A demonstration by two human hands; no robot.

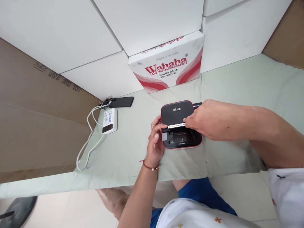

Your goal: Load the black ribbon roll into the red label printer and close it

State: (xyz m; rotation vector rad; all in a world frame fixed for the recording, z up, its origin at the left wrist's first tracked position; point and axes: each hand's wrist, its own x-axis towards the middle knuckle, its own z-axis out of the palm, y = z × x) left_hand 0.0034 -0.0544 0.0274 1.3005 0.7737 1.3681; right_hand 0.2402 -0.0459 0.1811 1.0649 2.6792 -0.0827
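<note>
A small black FEIE printer (pixel 177 114) with a red rim lies flat on the cloth-covered table. A white warning strip (pixel 175 126) crosses its top above a dark glossy front part. My left hand (pixel 155 139) grips the printer's left side, its index finger resting on the top by the strip. Over the right side is my right hand (pixel 206 118), fingers curled together, fingertips at the strip's right end. What they pinch is hidden. Just above this hand, a short black rod-like piece (pixel 198 105) shows beside the printer; I cannot tell whether the hand holds it.
A white and red Wahaha water carton (pixel 168 68) stands behind the printer against white boxes (pixel 161 25). To the left lie a white power bank (pixel 110 122) with a looping white cable (pixel 89 148) and a black phone (pixel 122 102). Brown cardboard (pixel 35 120) borders the left.
</note>
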